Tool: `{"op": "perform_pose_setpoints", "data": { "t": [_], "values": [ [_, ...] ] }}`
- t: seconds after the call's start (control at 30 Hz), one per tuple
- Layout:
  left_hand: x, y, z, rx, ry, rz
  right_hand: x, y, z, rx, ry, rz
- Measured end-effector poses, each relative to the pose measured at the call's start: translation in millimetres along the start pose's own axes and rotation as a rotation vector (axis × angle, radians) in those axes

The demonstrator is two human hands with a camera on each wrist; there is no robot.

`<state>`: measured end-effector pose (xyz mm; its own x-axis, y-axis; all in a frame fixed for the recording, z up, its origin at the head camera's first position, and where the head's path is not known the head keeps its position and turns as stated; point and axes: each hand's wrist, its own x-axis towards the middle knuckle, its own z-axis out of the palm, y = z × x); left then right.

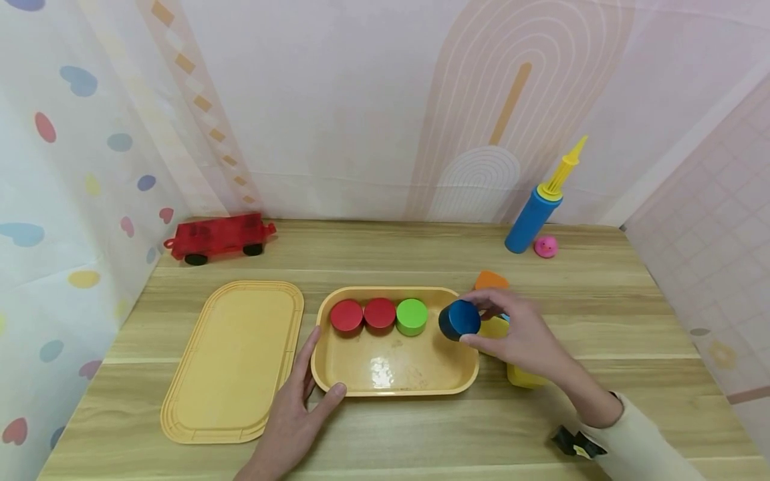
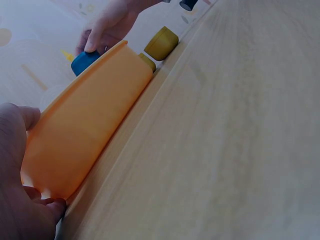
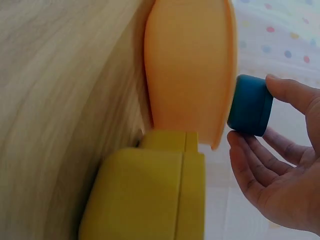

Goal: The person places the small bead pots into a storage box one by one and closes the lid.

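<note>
Forearm (image 1: 582, 389) slanted, right hand (image 1: 525, 333) pinching blue cylinder (image 1: 460, 320)

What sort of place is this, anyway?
Probably a child's play corner, or somewhere dressed like one: a pink toy duck and a red toy vehicle sit on the wood-grain tabletop, beside a hanging cloth printed with colorful hearts and spots.

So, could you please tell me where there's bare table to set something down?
Behind the tray, between the red cart and the blue pump; also in front, between the left hand and the right sleeve. It is crowded right of the tray: yellow blocks lie by the right hand.
</note>
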<state>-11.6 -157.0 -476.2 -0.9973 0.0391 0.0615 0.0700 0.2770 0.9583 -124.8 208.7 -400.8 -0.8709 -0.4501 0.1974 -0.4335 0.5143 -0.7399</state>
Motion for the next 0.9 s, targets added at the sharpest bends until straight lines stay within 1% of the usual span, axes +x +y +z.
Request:
{"op": "perform_pose_setpoints", "data": {
  "t": [0.27, 0.37, 0.5, 0.6, 0.73, 0.9],
  "values": [
    [0.7, 0.3, 0.4, -0.002, -0.004, -0.005, 6.9, -2.1, 12.5, -0.095, -0.017, -0.043],
    [0.6, 0.0, 0.6, -0.003, -0.004, -0.01, 8.4, -0.4, 15.6, -0.132, -0.005, -0.049],
    [0.3, -0.4, 0.9, -0.002, -0.005, -0.014, 9.3, 3.2, 19.1, -0.153, 0.004, -0.047],
    [0.0, -0.3, 0.8, -0.003, -0.004, -0.007, 10.5, 5.3, 21.7, -0.175, 0.001, -0.048],
    [-0.1, 0.1, 0.4, -0.006, -0.003, 0.006, 12.9, 8.3, 25.1, -0.217, -0.019, -0.055],
    [-0.5, 0.6, 0.6, -0.006, -0.001, -0.001, 14.8, 10.8, 28.8, -0.252, -0.066, -0.045]
  ]
}}
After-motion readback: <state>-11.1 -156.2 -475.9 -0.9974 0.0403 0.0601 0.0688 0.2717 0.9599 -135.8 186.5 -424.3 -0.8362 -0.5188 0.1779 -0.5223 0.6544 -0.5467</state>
